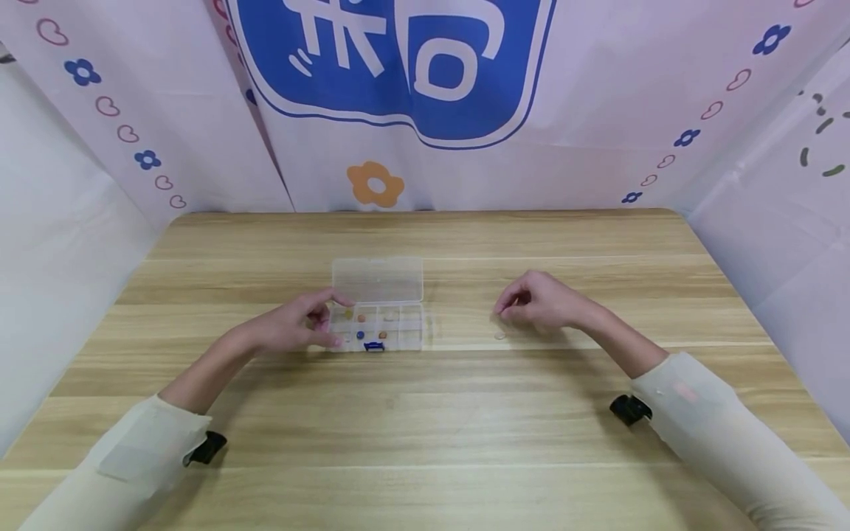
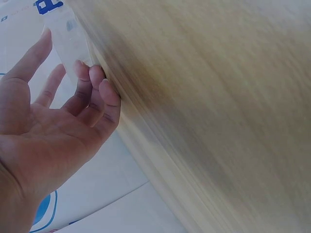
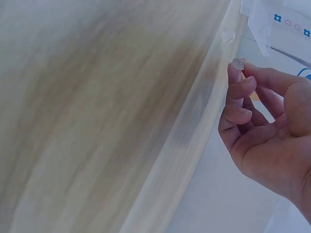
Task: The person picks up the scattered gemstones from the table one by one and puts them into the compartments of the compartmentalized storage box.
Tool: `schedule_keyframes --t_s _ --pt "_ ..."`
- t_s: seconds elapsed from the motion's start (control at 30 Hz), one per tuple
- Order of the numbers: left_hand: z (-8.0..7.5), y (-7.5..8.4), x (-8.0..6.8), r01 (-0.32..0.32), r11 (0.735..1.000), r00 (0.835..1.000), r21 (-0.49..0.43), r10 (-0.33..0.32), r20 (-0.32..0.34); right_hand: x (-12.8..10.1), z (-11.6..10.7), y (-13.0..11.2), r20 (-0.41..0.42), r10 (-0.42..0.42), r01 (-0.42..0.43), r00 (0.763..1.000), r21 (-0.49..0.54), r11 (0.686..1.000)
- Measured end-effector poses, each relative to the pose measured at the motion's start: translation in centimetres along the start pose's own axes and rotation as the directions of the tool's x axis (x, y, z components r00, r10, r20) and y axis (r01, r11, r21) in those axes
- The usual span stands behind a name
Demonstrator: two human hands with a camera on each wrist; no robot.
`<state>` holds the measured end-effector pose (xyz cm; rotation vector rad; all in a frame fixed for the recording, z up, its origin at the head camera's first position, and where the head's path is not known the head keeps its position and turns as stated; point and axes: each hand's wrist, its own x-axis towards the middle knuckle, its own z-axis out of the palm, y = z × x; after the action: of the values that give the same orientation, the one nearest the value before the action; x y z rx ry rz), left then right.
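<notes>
Right grip: the right hand [image 1: 541, 301] is hovering low over the tabletop [image 1: 425, 413], thumb and forefinger pinched together on a small clear bead [image 3: 237, 63], the other fingers curled underneath; the right wrist view is showing the bead sitting at the fingertip.

Left grip: the left hand [image 1: 299, 324] is resting at the left end of the clear compartment box [image 1: 381, 328], thumb along the far edge and fingers on the near edge, loosely clasping it; in the blurred left wrist view the fingers [image 2: 95, 94] are looking only half bent, touching the clear plastic.

Bead's place: it is sitting in the right grip, well to the right of the box, with bare wood lying between.

Doing it well: I would judge that the pinch is needing to stay light but closed, since the bead is tiny and smooth and could be slipping out; the left hand steadying the box should be keeping it from sliding.

Beside the right grip: another small clear piece [image 1: 500, 335] is lying on the wood just below the fingertips.

Inside the box: an orange bead [image 1: 361, 318], a blue bead [image 1: 361, 334] and a further orange bead [image 1: 382, 335] are sitting in separate compartments; a blue latch [image 1: 374, 346] is showing on the near edge.

In the way: the open lid [image 1: 377, 279] is lying flat beyond the compartments, so nothing is blocking them from above.

Further out: a printed cloth backdrop [image 1: 412, 110] is standing behind the tabletop.
</notes>
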<state>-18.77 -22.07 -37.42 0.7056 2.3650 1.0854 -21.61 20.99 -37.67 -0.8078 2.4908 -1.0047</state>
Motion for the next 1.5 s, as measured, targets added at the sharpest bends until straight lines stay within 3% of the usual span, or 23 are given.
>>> schedule_keyframes --t_s 0.33,1.0,1.5 --pt "-0.1 0.3 0.0 0.011 1.000 1.000 -0.017 -0.011 0.012 0.7 0.3 -0.7 -0.030 -0.007 0.008 1.000 0.037 0.999" --pt "0.0 0.3 -0.1 0.026 1.000 1.000 -0.017 -0.026 0.009 2.6 1.5 -2.2 0.012 0.007 -0.009 1.000 0.179 0.984" --pt "0.0 0.4 -0.1 0.025 1.000 1.000 -0.014 -0.025 0.006 4.4 2.2 -3.9 -0.019 -0.043 0.046 0.999 0.201 0.978"
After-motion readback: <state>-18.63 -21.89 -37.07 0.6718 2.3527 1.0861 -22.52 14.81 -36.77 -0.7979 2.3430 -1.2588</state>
